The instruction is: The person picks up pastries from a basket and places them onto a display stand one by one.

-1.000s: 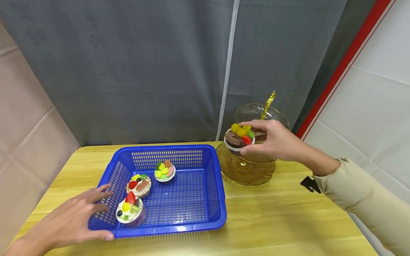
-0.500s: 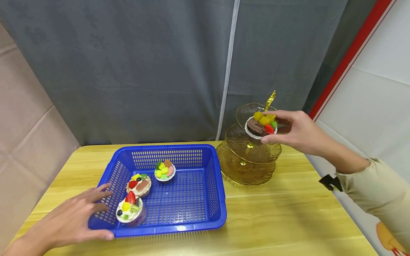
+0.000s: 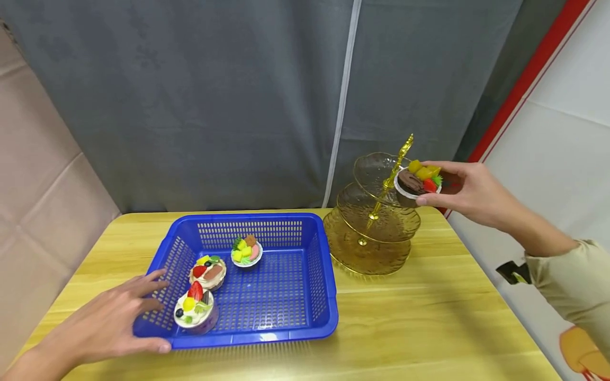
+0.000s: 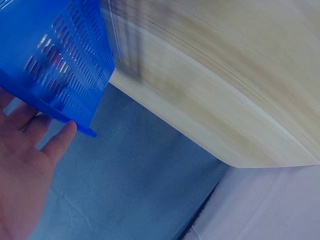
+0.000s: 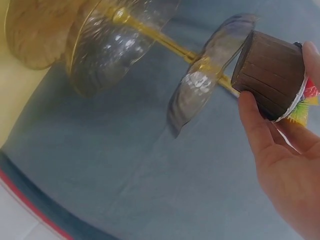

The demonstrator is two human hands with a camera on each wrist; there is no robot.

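Note:
In the head view, my right hand (image 3: pixel 469 196) grips a toy cupcake (image 3: pixel 411 182) with chocolate cream, yellow cubes and a strawberry. The cupcake is at the top tier of a three-tier amber glass stand (image 3: pixel 367 259), right of its gold post. In the right wrist view its brown pleated cup (image 5: pixel 272 70) tilts beside the top plate (image 5: pixel 195 87); whether they touch, I cannot tell. My left hand (image 3: pixel 109 320) lies over the left rim of a blue basket (image 3: pixel 281 336), fingers extended and spread, some fingertips hidden behind the rim in the left wrist view.
Inside the basket are a cream cup with strawberry and blueberry (image 3: pixel 195 312), a cream tart (image 3: pixel 208 272) and a fruit cupcake (image 3: pixel 247 252). A wooden table (image 3: pixel 405 323) bears basket and stand. A grey curtain (image 3: pixel 229 106) hangs behind; a white panel (image 3: pixel 567 159) flanks the right.
My right hand has carried the chocolate cupcake up and to the right, from the stand's front left to its top tier. The left hand has stayed on the basket rim.

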